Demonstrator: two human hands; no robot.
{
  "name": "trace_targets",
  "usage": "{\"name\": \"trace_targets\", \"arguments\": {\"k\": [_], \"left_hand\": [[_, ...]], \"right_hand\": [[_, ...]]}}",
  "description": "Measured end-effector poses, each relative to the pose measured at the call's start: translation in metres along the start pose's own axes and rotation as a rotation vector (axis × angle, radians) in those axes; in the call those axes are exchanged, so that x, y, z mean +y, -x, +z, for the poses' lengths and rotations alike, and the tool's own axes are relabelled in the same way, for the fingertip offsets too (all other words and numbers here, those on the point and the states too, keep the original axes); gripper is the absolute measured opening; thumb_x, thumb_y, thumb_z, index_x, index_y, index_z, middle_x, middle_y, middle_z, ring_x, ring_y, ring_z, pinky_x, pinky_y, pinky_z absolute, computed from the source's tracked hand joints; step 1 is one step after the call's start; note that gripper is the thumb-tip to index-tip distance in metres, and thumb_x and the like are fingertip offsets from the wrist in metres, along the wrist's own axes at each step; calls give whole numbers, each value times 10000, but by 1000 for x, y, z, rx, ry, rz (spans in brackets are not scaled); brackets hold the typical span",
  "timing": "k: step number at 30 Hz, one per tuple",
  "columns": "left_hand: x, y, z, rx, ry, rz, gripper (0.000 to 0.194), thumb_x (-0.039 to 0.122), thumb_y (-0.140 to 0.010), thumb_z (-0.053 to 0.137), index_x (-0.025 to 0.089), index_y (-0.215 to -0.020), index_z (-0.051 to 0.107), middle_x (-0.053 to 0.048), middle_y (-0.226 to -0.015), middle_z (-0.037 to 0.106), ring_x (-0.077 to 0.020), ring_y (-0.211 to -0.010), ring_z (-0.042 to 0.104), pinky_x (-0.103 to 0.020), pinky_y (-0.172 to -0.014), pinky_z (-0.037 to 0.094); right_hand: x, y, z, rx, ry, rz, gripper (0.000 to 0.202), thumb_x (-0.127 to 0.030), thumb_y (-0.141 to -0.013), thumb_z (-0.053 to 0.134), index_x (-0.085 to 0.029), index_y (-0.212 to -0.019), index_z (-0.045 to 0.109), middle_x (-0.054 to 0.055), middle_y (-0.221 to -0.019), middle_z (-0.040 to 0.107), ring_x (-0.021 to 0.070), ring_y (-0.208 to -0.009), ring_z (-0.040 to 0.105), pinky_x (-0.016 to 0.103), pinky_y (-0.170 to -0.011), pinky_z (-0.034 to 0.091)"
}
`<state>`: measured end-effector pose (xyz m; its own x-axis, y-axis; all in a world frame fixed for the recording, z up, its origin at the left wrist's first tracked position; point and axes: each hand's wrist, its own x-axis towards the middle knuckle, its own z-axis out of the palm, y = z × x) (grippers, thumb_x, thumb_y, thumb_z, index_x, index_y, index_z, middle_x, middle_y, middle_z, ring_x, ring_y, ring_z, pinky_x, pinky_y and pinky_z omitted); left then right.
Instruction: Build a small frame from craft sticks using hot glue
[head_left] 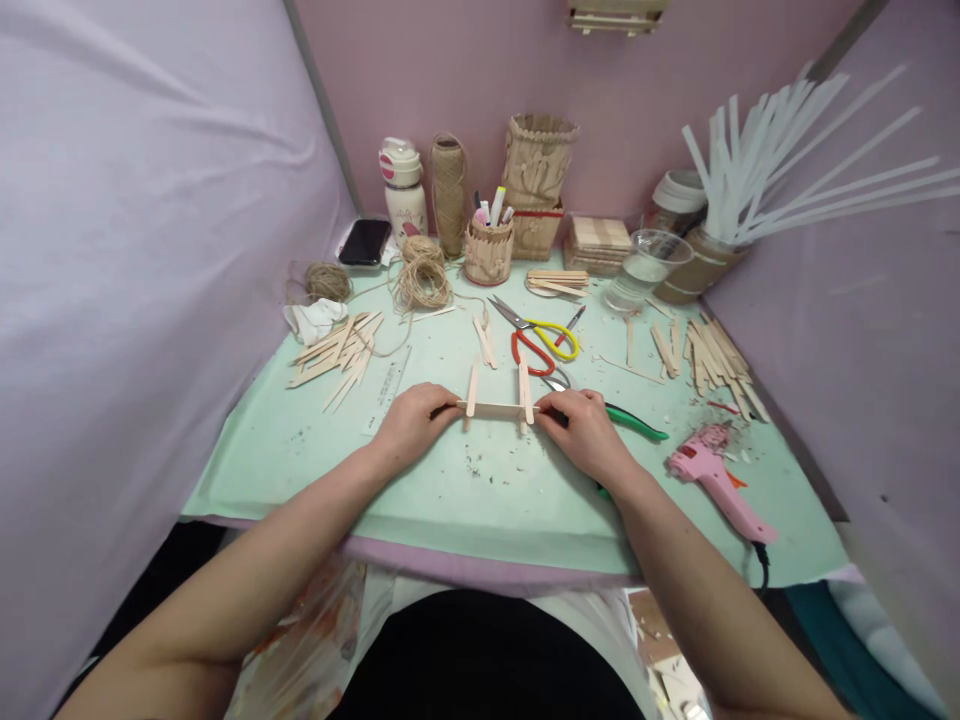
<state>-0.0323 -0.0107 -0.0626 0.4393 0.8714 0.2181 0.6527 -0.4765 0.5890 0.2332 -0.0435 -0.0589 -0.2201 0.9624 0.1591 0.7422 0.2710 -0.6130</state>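
Nearest, two bare hands rest on a pale green mat (315, 450). The left hand (409, 425) and right hand (589, 430) each pinch one end of a flat wooden stick frame (499, 405), one long stick crossed by two short ones, fingers closed on it, seemingly pressing it flat so the joints stay aligned. Just right of the frame lie green-handled pliers (637, 422), farther right a pink glue gun (712, 475). Behind the frame sit scissors (536, 335), then twine (422, 280) and a stick-built pen cup (488, 250).

I see soft, even light from above with faint shadows. Edges bow and stretch strongly; the centre stays sharp.
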Motion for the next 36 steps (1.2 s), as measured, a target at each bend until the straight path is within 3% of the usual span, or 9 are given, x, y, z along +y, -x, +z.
{"name": "trace_targets", "arguments": {"k": [36], "left_hand": [[1,-4,-1,-15,4,-39,79,227,-864,639,196,-837,706,-36,-826,718,-188,-780,646,-304,-721,480]], "right_hand": [[0,-3,-1,-25,22,15,94,-225,-862,563,-222,-795,629,6,-771,684,187,-734,601,403,-867,325]]}}
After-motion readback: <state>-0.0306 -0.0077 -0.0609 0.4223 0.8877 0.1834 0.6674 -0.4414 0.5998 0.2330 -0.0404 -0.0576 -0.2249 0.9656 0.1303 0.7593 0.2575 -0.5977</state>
